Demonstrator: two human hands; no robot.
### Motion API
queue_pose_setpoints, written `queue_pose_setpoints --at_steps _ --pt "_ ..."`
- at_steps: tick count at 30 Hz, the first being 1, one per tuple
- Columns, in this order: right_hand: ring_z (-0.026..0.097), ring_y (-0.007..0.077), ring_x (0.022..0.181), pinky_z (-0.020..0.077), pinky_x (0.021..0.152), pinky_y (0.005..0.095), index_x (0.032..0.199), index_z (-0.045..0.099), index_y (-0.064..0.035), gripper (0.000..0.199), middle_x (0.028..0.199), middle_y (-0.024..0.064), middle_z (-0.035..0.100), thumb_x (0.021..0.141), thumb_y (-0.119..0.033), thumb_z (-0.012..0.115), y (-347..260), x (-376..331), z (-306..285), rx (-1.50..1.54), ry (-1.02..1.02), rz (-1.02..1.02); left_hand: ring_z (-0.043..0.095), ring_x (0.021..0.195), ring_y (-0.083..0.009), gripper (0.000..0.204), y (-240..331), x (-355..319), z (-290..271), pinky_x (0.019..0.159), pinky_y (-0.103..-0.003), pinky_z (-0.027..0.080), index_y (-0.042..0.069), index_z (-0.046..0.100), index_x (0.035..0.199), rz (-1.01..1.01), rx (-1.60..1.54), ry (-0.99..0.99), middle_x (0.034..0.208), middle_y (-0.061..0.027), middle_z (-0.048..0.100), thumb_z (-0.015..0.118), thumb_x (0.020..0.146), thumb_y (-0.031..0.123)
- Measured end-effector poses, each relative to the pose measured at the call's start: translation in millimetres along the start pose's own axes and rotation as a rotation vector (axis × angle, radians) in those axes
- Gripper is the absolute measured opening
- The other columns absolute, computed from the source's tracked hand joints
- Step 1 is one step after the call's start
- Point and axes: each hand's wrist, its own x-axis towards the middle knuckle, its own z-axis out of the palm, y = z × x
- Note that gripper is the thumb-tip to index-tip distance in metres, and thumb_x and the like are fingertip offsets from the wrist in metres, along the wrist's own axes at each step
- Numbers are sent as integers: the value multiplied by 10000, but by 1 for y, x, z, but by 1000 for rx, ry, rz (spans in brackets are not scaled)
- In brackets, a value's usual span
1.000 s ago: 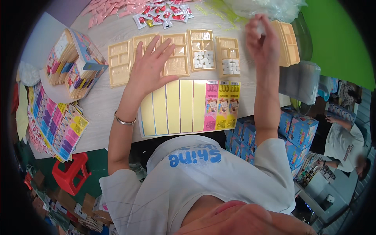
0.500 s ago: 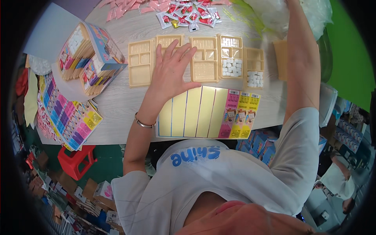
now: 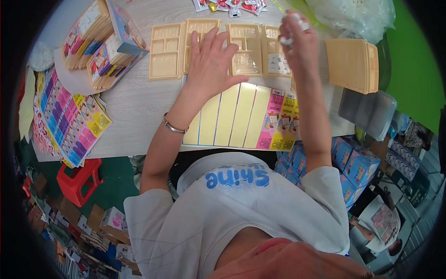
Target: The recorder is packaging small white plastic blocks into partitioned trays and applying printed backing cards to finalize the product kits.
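My left hand lies open with fingers spread across the second beige compartment tray. To its left is another such tray, and to its right a third, with no white pieces in either. My right hand is closed around several small white pieces, held over the right end of the row. Beside it, the fourth tray has white pieces in its near compartment. My right hand and forearm hide nearly all of the fifth tray. A yellow card sheet with printed pink and yellow strips lies nearer me.
Beige trays are stacked at right, below a clear plastic bag. A display box of filled trays stands left, near printed sheets. Strawberry-patterned sachets lie at the back. A red stool stands below; another person is lower right.
My right hand has come back from the plastic bag to the right end of the tray row, with white pieces in it. My left hand stays on the second tray. The view has shifted.
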Motion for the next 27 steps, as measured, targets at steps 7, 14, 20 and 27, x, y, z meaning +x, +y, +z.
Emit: queue_pose_setpoints --at_steps 7,14,20,27 --pt "565 31 750 449 664 191 1017 651 -40 96 849 4 655 998 -133 659 63 -54 15 -366 -149 -271 328 1448 -352 718 6 -6 3 1193 -654 150 151 648 1189 -45 10 31 1423 -119 494 859 658 587" --pt "591 68 780 403 626 203 944 614 -43 94 876 47 678 965 -116 558 69 -49 4 -259 -185 -272 343 1431 -328 703 8 -8 6 1194 -641 119 148 666 1153 -38 -11 64 1377 -119 511 884 633 568" --pt "603 144 742 412 625 241 875 594 -30 149 819 90 663 947 -132 511 66 -43 5 -45 -132 -264 434 1338 -290 668 6 -13 3 1177 -604 195 154 673 1178 -8 -52 167 1276 -80 574 865 668 540" --pt "577 149 706 461 708 293 754 585 -18 324 710 72 606 1015 -187 493 62 -47 12 -296 -59 -299 580 1092 -207 290 6 -30 -19 1144 -519 277 133 761 1048 -48 4 140 1019 -17 649 805 815 300"
